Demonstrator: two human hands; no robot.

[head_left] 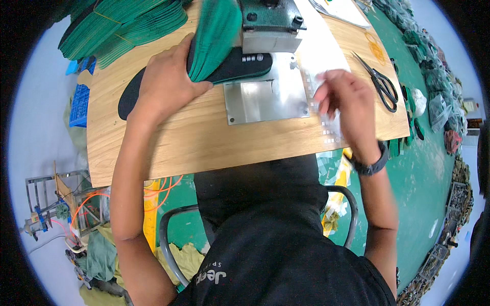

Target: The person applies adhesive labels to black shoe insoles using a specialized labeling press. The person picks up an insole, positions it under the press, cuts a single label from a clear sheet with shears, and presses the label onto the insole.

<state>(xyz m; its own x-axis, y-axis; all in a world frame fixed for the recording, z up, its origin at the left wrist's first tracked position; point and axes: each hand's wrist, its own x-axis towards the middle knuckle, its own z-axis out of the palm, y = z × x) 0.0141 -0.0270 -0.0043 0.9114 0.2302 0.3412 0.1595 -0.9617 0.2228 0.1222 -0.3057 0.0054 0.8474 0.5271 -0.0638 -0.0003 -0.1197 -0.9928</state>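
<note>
My left hand (166,84) is closed around the lower end of a stack of green insoles (217,38), its thumb across their near edge. Beneath lies a black insole (132,94), whose right end, bearing small white printed marks, reaches over a shiny metal plate (265,102). Just behind that end stands the metal block of a press (272,41). My right hand (352,102), somewhat blurred, hovers right of the plate with its fingers curled together; whatever they pinch, if anything, I cannot make out. Below it is a clear sheet (329,130) with rows of small white prints.
Black-handled scissors (383,86) lie at the table's right, near yellow rubber bands (375,48). Bundled green insoles (127,25) fill the far left corner, with a blue crate (81,99) beside the table (204,148). Bagged goods (439,107) line the floor at right.
</note>
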